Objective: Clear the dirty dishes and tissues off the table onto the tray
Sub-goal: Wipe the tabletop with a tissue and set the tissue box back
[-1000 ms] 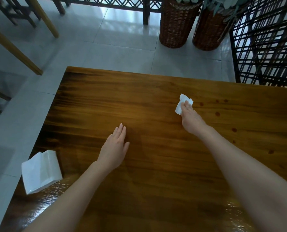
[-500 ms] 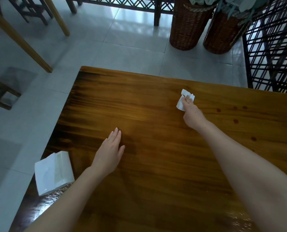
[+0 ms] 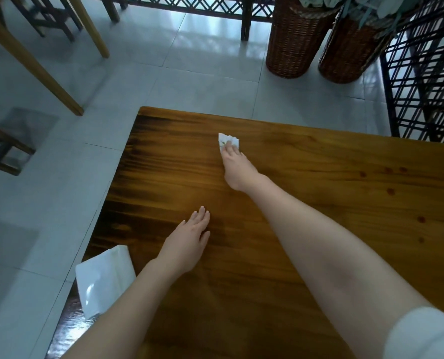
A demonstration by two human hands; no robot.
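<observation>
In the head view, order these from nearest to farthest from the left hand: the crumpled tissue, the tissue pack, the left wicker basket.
1. tissue pack, near-left, beside the forearm
2. crumpled tissue, farther up, under the right hand
3. left wicker basket, on the floor beyond

No legible text anywhere

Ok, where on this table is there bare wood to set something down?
Widest bare patch: the table's right side, beyond the right forearm, only small dark spots there. Also bare: the far left corner, between the tissue under the right hand and the left edge. Crowded: the near left corner, where the tissue pack lies beside the left forearm and left hand.
</observation>
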